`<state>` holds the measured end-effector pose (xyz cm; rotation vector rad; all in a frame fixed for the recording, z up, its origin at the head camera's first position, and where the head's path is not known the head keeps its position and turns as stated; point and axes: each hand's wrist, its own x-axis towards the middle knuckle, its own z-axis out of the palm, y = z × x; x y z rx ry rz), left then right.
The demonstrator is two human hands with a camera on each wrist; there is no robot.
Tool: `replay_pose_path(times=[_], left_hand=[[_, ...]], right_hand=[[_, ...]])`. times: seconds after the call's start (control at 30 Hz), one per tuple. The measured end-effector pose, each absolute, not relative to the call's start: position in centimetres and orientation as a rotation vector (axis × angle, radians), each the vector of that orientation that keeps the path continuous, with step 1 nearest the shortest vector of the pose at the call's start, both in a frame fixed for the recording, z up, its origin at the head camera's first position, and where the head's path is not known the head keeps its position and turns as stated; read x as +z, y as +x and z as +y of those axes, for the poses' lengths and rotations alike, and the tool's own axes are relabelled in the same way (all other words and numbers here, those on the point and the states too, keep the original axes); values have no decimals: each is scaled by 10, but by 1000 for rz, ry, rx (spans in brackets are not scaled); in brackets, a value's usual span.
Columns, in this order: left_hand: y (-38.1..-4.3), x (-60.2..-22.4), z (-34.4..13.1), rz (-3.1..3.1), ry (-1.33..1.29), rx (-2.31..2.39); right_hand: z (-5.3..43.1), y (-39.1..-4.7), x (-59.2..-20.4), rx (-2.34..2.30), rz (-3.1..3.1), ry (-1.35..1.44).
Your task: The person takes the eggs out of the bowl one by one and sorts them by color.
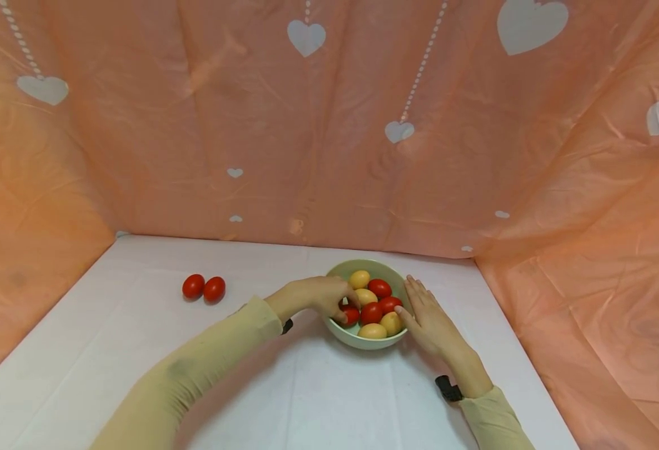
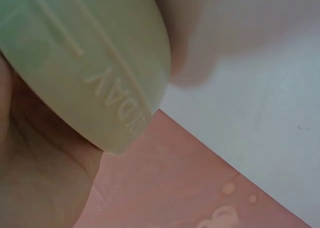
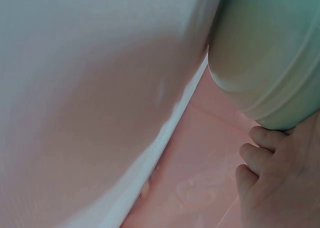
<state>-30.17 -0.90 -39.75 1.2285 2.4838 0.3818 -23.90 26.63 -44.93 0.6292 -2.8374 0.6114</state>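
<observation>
A pale green bowl (image 1: 357, 342) on the white table holds several red and yellowish egg-shaped pieces, which look like eggs. My left hand (image 1: 329, 296) reaches over the bowl's left rim, thumb and fingers curled round a red egg (image 1: 351, 314) inside. In the left wrist view, the bowl's outer wall (image 2: 100, 73) with raised lettering lies against the palm. My right hand (image 1: 433, 325) rests along the right side of the bowl, fingers straight, thumb over the rim beside a yellow egg (image 1: 391, 324). The right wrist view shows its fingers (image 3: 260, 158) at the bowl's outer wall (image 3: 265, 63).
Two more red eggs (image 1: 204, 288) lie side by side on the table (image 1: 329, 400), left of the bowl. An orange curtain (image 1: 307, 156) with white hearts surrounds the table at the back and both sides.
</observation>
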Motion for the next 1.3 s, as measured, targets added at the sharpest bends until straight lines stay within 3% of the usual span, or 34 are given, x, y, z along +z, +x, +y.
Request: replay_pose_path(times=[0.77,1.3], left_hand=[[-297,-396,-25,2590,1328,583],[-289,-403,-52,2670,1215,1101]], right_hand=[[266,-239,-449,599,-2849,612],[265,-239,-448,596,-2854,612]])
